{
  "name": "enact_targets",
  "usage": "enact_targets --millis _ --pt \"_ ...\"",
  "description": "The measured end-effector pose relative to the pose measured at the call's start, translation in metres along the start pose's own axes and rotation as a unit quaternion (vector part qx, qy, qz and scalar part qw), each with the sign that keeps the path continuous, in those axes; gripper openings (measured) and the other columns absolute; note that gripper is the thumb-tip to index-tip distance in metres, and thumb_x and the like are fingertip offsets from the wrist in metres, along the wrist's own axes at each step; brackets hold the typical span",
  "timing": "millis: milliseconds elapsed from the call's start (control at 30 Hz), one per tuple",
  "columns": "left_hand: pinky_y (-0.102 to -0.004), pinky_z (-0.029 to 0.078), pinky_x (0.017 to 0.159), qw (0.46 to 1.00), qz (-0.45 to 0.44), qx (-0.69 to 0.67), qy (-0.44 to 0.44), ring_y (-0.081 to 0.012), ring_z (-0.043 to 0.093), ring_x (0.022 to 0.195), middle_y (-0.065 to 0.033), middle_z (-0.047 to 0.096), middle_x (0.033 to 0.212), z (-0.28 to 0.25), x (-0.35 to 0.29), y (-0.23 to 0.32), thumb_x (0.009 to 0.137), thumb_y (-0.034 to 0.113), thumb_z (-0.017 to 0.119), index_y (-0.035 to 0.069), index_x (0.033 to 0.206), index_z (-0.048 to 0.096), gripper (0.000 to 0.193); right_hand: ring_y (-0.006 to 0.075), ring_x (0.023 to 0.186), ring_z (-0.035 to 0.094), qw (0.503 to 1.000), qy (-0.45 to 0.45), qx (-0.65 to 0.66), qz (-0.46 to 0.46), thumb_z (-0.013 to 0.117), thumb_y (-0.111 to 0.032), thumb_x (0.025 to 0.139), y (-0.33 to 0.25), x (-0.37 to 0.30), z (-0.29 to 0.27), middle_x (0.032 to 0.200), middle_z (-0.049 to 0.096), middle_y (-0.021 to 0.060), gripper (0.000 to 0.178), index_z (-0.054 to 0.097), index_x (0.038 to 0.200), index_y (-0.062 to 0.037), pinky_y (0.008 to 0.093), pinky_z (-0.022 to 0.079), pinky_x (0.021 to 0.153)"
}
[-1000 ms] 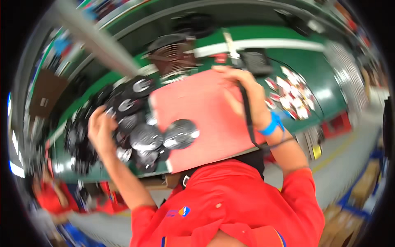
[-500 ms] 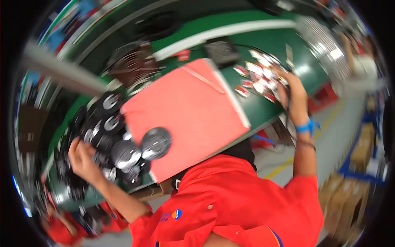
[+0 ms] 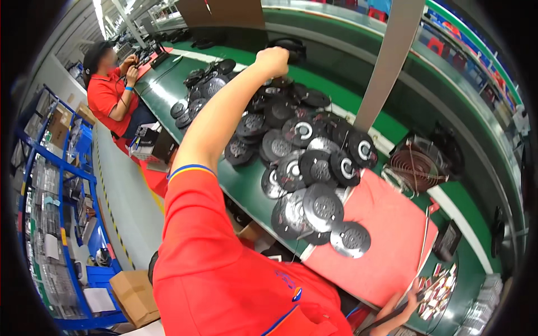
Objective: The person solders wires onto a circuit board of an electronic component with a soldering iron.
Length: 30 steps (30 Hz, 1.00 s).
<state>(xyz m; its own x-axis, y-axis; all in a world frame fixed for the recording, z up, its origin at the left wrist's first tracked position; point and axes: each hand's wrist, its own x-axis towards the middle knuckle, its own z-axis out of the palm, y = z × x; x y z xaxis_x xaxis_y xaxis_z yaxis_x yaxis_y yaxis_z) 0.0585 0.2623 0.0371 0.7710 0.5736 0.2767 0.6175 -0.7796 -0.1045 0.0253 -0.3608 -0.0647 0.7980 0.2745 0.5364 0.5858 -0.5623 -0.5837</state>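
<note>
Hands (image 3: 273,61) over green bench (image 3: 246,187), shelving (image 3: 61,162) leftward

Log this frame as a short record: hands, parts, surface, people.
left hand: far side of heap, by a black item; grip unclear
right hand: beside small red-and-white pieces; grip unclear
parts: heaped black discs, one partly over pink mat
surface: green table
people: co-worker in red shirt, upper left

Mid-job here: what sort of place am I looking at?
Most likely a factory assembly area: a long green workbench heaped with black discs, a co-worker in a red shirt further along it, and a blue rack across the aisle.
</note>
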Motion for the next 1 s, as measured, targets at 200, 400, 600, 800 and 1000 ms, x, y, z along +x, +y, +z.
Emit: enact_targets --millis 200,400,600,800,1000 --pt "-0.0476 0.039 0.095 0.979 -0.105 0.111 -0.131 -0.0256 0.046 0.123 -0.0077 0.052 0.129 0.057 0.067 -0.037 0.078 0.018 0.062 0.013 0.116 0.062 0.038 0.0358 0.075 0.06 0.997 0.019 -0.057 0.041 0.065 0.004 0.074 0.019 0.0 0.01 0.089 0.06 0.0243 0.023 0.058 0.095 0.0008 0.0412 0.05 0.064" --pt "-0.0516 0.032 0.1 0.951 -0.197 0.059 -0.229 -0.0289 0.041 0.128 -0.0072 0.053 0.13 0.088 0.118 -0.038 0.076 0.009 0.054 0.014 0.124 0.057 0.049 0.033 0.081 0.058 0.995 0.083 -0.048 -0.042 0.065 0.008 0.074 0.02 -0.004 0.018 0.097 0.058 0.0222 0.033 0.054 0.104 -0.0011 0.039 0.05 0.07" --pt "-0.0576 0.025 0.101 0.978 -0.074 0.076 -0.179 -0.0232 0.046 0.124 -0.0057 0.057 0.126 0.095 0.11 -0.032 0.075 0.012 0.065 0.016 0.117 0.063 0.041 0.0297 0.083 0.059 0.77 0.098 0.291 -0.559 0.067 0.007 0.074 0.112 0.014 0.039 0.098 0.058 0.0196 0.031 0.054 0.101 0.0006 0.0384 0.05 0.075" --pt "-0.0439 0.051 0.081 0.995 -0.043 -0.031 0.086 -0.0332 0.062 0.098 -0.0156 0.065 0.103 0.008 0.084 -0.022 0.076 0.011 0.058 0.007 0.103 0.061 0.028 0.0332 0.084 0.061 0.986 0.068 -0.125 -0.092 0.066 0.004 0.076 -0.006 0.002 0.019 0.098 0.06 0.0208 0.029 0.053 0.102 0.001 0.0387 0.052 0.076" --pt "-0.0492 0.049 0.068 0.962 0.044 0.097 0.251 -0.0426 0.062 0.075 -0.0268 0.061 0.077 -0.135 -0.04 -0.042 0.079 0.015 0.052 0.0 0.092 0.051 0.019 0.0317 0.112 0.052 0.998 0.053 -0.008 0.014 0.047 0.011 0.086 0.033 -0.02 0.016 0.122 0.052 0.0203 0.027 0.048 0.11 -0.0005 0.0435 0.04 0.097"
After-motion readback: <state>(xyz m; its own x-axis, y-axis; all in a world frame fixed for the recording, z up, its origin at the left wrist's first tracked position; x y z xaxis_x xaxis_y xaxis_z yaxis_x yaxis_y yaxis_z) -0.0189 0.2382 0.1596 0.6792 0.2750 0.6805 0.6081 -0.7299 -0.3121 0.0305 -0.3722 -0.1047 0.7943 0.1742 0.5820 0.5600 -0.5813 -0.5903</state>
